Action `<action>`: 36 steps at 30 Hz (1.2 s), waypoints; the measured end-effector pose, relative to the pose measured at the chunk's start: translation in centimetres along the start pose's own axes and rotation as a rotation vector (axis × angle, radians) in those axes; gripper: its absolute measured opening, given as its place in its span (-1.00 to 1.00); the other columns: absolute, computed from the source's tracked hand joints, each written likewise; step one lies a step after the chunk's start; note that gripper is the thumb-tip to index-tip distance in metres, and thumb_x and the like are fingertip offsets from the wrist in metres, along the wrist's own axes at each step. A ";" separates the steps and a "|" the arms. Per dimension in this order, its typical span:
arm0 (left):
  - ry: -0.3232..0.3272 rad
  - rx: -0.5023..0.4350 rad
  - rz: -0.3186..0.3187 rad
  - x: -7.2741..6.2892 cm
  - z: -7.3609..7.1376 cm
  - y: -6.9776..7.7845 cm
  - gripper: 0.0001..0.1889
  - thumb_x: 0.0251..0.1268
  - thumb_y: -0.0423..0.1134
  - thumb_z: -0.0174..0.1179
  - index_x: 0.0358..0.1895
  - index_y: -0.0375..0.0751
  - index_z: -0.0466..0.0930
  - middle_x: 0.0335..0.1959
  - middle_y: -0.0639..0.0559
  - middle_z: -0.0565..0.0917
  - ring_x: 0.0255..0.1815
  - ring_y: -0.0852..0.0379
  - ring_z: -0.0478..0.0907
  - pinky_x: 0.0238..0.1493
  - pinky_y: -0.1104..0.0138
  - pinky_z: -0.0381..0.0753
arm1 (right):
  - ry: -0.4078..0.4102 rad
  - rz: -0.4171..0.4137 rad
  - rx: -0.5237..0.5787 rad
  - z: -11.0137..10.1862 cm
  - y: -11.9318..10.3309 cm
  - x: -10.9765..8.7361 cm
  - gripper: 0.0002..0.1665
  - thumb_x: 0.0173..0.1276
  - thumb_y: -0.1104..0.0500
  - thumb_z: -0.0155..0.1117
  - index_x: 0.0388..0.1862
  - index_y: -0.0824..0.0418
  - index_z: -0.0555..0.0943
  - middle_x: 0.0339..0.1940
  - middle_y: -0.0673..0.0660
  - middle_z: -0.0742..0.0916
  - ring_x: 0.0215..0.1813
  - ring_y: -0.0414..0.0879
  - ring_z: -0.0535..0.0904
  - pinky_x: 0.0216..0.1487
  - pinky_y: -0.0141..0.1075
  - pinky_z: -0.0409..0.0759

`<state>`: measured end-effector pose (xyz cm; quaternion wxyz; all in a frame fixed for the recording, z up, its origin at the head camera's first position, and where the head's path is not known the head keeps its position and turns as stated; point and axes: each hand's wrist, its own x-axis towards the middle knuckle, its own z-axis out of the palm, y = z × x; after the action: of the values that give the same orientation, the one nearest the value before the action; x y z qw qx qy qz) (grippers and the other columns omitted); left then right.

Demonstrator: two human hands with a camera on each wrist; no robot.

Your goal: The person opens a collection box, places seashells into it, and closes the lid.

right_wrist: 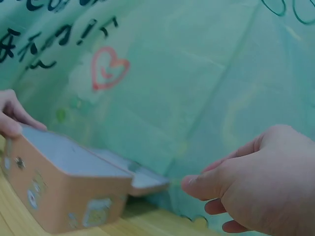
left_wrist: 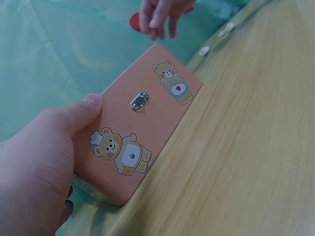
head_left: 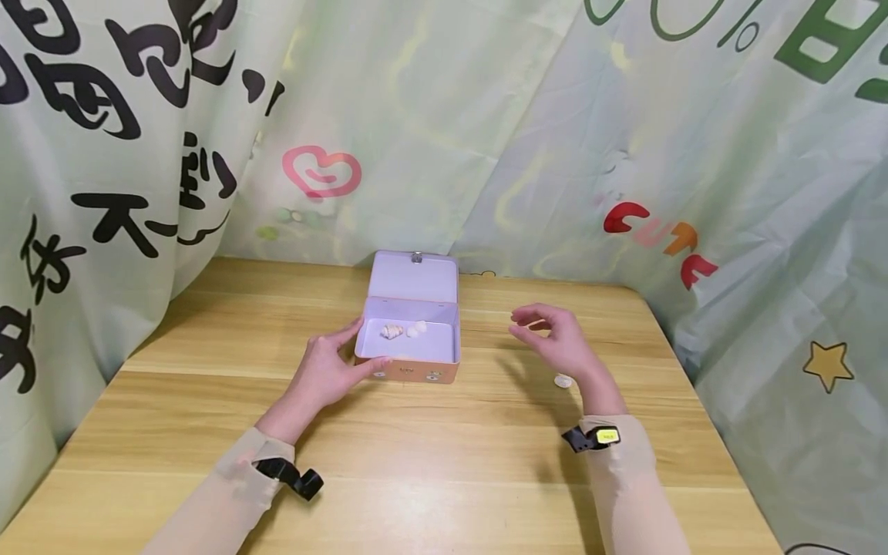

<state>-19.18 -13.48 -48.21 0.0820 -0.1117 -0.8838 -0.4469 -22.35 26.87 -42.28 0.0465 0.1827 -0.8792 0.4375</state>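
An orange-pink tin box (head_left: 444, 371) with bear pictures on its front stands on the table with its lid (head_left: 415, 276) tipped back. Inside, on the lilac floor, lie a striped spiral seashell (head_left: 391, 331) and small whitish pieces (head_left: 417, 329). My left hand (head_left: 326, 374) grips the box at its left end, thumb on the front wall, as the left wrist view also shows. Apart from the box, to its right, my right hand (head_left: 558, 339) hovers over the table with loosely bent fingers and nothing visible in them. A small white shell-like piece (head_left: 563, 381) lies below that hand.
The wooden table (head_left: 430, 478) reaches back to a printed curtain (head_left: 430, 139) that also hangs along both sides. In the left wrist view, several small white pieces (left_wrist: 204, 50) lie spread beyond the box. Each wrist wears a black strap (head_left: 280, 469).
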 end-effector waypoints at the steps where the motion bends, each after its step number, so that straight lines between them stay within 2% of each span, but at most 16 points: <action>1: 0.001 0.004 0.001 0.0 0.0 0.0 0.08 0.03 0.36 0.56 0.50 -0.30 0.45 0.41 -0.37 0.44 -0.72 0.22 0.17 -0.55 0.25 0.46 | 0.007 0.013 0.005 -0.2 0.5 -0.2 -0.68 0.50 0.20 0.44 0.14 0.34 0.72 0.03 0.27 0.79 0.05 0.18 0.68 0.10 0.05 0.66; 4: 0.000 0.014 0.002 0.0 0.0 0.0 0.08 0.03 0.37 0.55 0.50 -0.31 0.45 0.41 -0.35 0.44 -0.61 0.14 0.34 -0.41 0.20 0.54 | 0.039 0.062 0.005 -0.9 1.8 -0.6 -0.65 0.52 0.19 0.43 0.17 0.35 0.71 0.04 0.27 0.79 0.05 0.20 0.68 0.00 -0.21 0.67; 6: -0.001 0.022 0.003 0.0 0.0 -0.1 0.09 0.04 0.39 0.54 0.50 -0.31 0.45 0.42 -0.32 0.44 -0.51 0.07 0.46 -0.24 0.15 0.60 | 0.057 0.087 0.000 -1.3 2.6 -0.9 -0.64 0.53 0.19 0.41 0.19 0.36 0.70 0.05 0.29 0.79 0.06 0.20 0.68 -0.01 -0.29 0.65; 7: 0.000 0.024 0.004 0.0 0.0 -0.1 0.09 0.04 0.39 0.54 0.50 -0.31 0.45 0.42 -0.31 0.45 -0.39 0.04 0.57 -0.15 0.12 0.61 | 0.062 0.095 -0.007 -1.5 3.0 -1.0 -0.64 0.54 0.19 0.40 0.19 0.37 0.70 0.05 0.30 0.79 0.07 0.21 0.68 0.02 -0.29 0.63; 10: 0.005 0.022 0.006 0.0 0.0 -0.2 0.08 0.04 0.39 0.54 0.50 -0.31 0.46 0.42 -0.28 0.46 0.03 -0.09 0.69 0.04 0.07 0.59 | 0.060 0.119 -0.041 -2.0 4.2 -1.3 -0.63 0.55 0.16 0.39 0.19 0.38 0.69 0.07 0.31 0.78 0.10 0.22 0.68 0.13 -0.15 0.62; 13: 0.010 0.014 0.013 0.0 0.0 -0.2 0.08 0.04 0.38 0.54 0.49 -0.31 0.46 0.41 -0.26 0.47 0.36 -0.14 0.51 0.09 0.04 0.58 | 0.039 0.148 -0.074 -2.2 5.3 -1.6 -0.59 0.55 0.14 0.40 0.20 0.40 0.68 0.11 0.34 0.76 0.13 0.27 0.67 0.20 0.06 0.60; 17: 0.011 0.015 0.021 0.1 0.1 -0.3 0.09 0.04 0.40 0.53 0.49 -0.32 0.46 0.41 -0.26 0.47 0.26 -0.16 0.60 -0.02 0.07 0.61 | 0.015 0.190 -0.117 -2.2 6.7 -2.1 -0.53 0.53 0.08 0.43 0.23 0.39 0.66 0.16 0.34 0.75 0.19 0.32 0.65 0.26 0.17 0.56; 20: 0.012 0.011 0.011 0.1 0.1 -0.3 0.09 0.03 0.40 0.53 0.50 -0.30 0.46 0.42 -0.27 0.47 0.04 -0.15 0.67 -0.11 0.08 0.63 | 0.004 0.207 -0.130 -2.0 7.5 -2.4 -0.49 0.50 0.04 0.46 0.24 0.37 0.66 0.16 0.33 0.74 0.18 0.29 0.65 0.25 0.16 0.56; 25: 0.008 0.009 0.003 0.0 0.1 -0.2 0.11 0.02 0.43 0.52 0.50 -0.30 0.45 0.42 -0.28 0.46 0.11 -0.12 0.65 0.00 0.08 0.60 | -0.010 0.201 -0.122 -1.8 8.4 -2.7 -0.49 0.44 0.12 0.52 0.23 0.37 0.66 0.13 0.31 0.74 0.15 0.22 0.66 0.22 0.09 0.57; 27: 0.005 0.011 0.005 0.1 0.1 -0.2 0.11 0.03 0.43 0.51 0.50 -0.31 0.45 0.42 -0.28 0.46 0.01 -0.09 0.67 0.00 0.08 0.60 | -0.018 0.185 -0.131 -1.7 8.7 -2.8 -0.53 0.44 0.17 0.52 0.22 0.37 0.66 0.12 0.30 0.74 0.15 0.21 0.65 0.23 0.07 0.56; 29: 0.002 0.007 0.005 0.1 0.2 -0.3 0.11 0.03 0.43 0.51 0.50 -0.32 0.44 0.43 -0.28 0.45 -0.19 -0.06 0.67 -0.06 0.09 0.61 | -0.022 0.163 -0.145 -1.7 9.0 -2.7 -0.57 0.44 0.21 0.50 0.20 0.37 0.67 0.10 0.30 0.73 0.14 0.20 0.64 0.21 0.06 0.55; 31: 0.001 0.006 0.002 0.1 0.2 -0.3 0.11 0.04 0.43 0.50 0.50 -0.32 0.44 0.43 -0.28 0.45 -0.41 0.00 0.54 -0.15 0.10 0.62 | -0.027 0.137 -0.158 -1.6 9.2 -2.6 -0.61 0.45 0.24 0.49 0.18 0.37 0.69 0.08 0.29 0.72 0.12 0.20 0.63 0.19 0.04 0.54; 33: 0.001 0.007 0.002 0.1 0.1 -0.3 0.11 0.04 0.43 0.50 0.50 -0.32 0.44 0.44 -0.27 0.45 -0.45 0.02 0.50 -0.22 0.11 0.62 | -0.040 0.108 -0.171 -1.5 9.3 -2.4 -0.65 0.48 0.25 0.46 0.17 0.38 0.70 0.05 0.28 0.71 0.08 0.18 0.60 0.15 0.03 0.53; 36: 0.009 0.015 0.007 0.0 0.1 -0.4 0.10 0.04 0.43 0.50 0.50 -0.32 0.45 0.44 -0.25 0.46 -0.36 0.02 0.57 -0.27 0.14 0.61 | -0.057 0.088 -0.188 -1.4 9.3 -2.2 -0.68 0.51 0.27 0.42 0.16 0.39 0.71 0.01 0.27 0.68 0.01 0.15 0.56 0.08 0.00 0.51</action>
<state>-19.34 -13.61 -48.59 0.0881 -0.1120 -0.8865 -0.4403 -23.76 33.67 -48.95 0.0190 0.1511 -0.9245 0.3494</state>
